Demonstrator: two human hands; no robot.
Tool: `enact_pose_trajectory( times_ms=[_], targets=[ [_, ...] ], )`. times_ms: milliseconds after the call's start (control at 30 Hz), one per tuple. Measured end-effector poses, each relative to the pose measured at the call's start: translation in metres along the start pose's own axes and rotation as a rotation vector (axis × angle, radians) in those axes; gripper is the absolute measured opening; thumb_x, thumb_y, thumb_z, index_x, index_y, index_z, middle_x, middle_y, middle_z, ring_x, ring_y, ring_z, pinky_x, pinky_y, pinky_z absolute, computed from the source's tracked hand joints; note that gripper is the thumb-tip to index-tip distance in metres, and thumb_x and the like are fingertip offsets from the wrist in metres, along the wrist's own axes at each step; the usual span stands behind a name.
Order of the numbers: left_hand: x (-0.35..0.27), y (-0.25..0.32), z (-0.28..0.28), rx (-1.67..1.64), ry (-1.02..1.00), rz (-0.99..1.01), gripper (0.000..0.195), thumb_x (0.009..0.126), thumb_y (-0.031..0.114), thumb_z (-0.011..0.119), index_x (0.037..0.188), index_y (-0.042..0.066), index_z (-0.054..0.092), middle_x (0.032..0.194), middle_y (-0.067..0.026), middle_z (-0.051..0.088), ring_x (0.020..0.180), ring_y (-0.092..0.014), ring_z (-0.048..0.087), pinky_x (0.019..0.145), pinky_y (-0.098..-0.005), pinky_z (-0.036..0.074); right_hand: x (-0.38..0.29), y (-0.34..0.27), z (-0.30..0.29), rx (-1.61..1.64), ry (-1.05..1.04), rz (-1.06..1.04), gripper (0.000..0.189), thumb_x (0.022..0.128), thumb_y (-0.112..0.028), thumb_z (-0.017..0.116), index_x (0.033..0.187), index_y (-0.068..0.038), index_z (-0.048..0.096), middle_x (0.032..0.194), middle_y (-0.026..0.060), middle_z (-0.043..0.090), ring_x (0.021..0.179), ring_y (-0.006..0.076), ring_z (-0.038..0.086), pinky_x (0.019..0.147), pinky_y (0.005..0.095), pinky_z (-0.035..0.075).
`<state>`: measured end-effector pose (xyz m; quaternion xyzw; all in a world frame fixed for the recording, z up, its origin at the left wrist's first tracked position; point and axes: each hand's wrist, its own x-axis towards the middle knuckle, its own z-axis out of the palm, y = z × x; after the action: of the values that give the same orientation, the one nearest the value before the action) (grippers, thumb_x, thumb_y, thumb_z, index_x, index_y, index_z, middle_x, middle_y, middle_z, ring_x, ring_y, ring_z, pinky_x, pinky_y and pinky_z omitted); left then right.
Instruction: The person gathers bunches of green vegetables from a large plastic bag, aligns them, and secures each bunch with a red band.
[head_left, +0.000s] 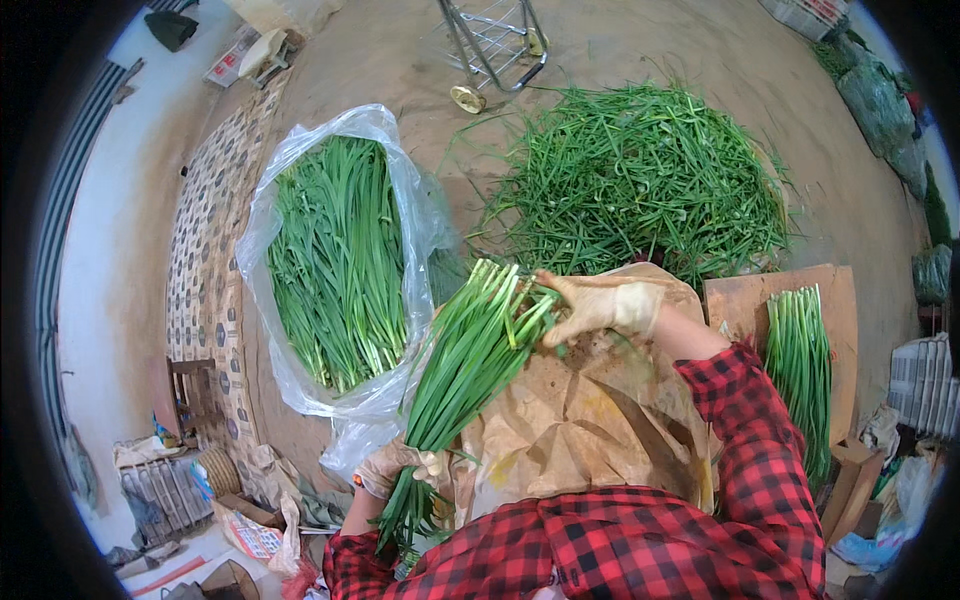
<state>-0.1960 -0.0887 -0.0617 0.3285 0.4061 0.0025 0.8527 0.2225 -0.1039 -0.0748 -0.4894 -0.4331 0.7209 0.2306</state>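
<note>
My gloved left hand (401, 466) grips a bundle of garlic chives (472, 360) around its leafy end. The bundle slants up to the right, its pale stem ends at the top. At those ends is my gloved right hand (600, 304), thumb and fingers spread; its fingertips are at or against the outer stems. Beneath both hands a stained brown sheet (592, 420) covers my lap. To the left, a clear plastic bag (262, 262) stands open around a thick stack of garlic chives (337, 262). Another neat bundle (799, 360) lies on a brown board (731, 300) at my right.
A large loose heap of green leaves and trimmings (637, 180) lies ahead on the floor. Beyond it stands a wheeled metal cart (491, 45). Patterned sheeting (210, 262) runs along the left wall. A cardboard box (851, 480) and plastic bags (892, 517) sit at the lower right.
</note>
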Motion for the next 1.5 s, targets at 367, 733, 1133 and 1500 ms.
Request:
enact_pose_trajectory(
  times_ms=[367, 733, 1133, 1500],
  targets=[
    [0.017, -0.015, -0.016, -0.178, -0.241, -0.05, 0.03, 0.076, 0.023, 0.064, 0.092, -0.001, 0.056, 0.053, 0.0, 0.042, 0.052, -0.016, 0.044, 0.056, -0.0301, 0.04, 0.0, 0.0, -0.078, 0.244, 0.839, -0.03, 0.012, 0.082, -0.009, 0.05, 0.086, -0.007, 0.061, 0.062, 0.0015, 0.05, 0.048, 0.0107, 0.043, 0.039, 0.0256, 0.034],
    [0.039, -0.039, -0.021, -0.437, -0.472, -0.044, 0.023, 0.081, 0.026, 0.061, 0.073, 0.005, 0.055, 0.051, 0.0029, 0.041, 0.046, -0.012, 0.038, 0.051, -0.0249, 0.035, -0.008, 0.061, 0.006, 1.089, -0.004, -0.221, 0.02, 0.087, -0.016, 0.046, 0.094, -0.001, 0.057, 0.099, 0.0147, 0.063, 0.096, 0.0324, 0.06, 0.095, 0.0456, 0.041],
    [0.014, -0.019, -0.001, -0.109, -0.188, -0.042, 0.042, 0.074, 0.022, 0.068, 0.103, -0.004, 0.053, 0.057, -0.0057, 0.048, 0.044, -0.013, 0.042, 0.05, -0.0298, 0.042, 0.07, 0.004, -0.016, 1.37, 0.567, -0.353, 0.015, 0.096, -0.02, 0.042, 0.098, -0.009, 0.052, 0.078, 0.0087, 0.059, 0.063, 0.0211, 0.06, 0.054, 0.0348, 0.053],
    [0.018, 0.001, 0.009, -0.12, -0.191, -0.026, 0.026, 0.078, 0.015, 0.069, 0.096, 0.002, 0.056, 0.066, -0.0069, 0.054, 0.046, -0.012, 0.046, 0.049, -0.0295, 0.044, -0.037, -0.064, -0.061, 0.613, 0.832, -0.463, 0.021, 0.079, -0.026, 0.07, 0.083, -0.011, 0.055, 0.063, -0.0053, 0.047, 0.042, 0.001, 0.032, 0.034, 0.0175, 0.02]
  ],
)
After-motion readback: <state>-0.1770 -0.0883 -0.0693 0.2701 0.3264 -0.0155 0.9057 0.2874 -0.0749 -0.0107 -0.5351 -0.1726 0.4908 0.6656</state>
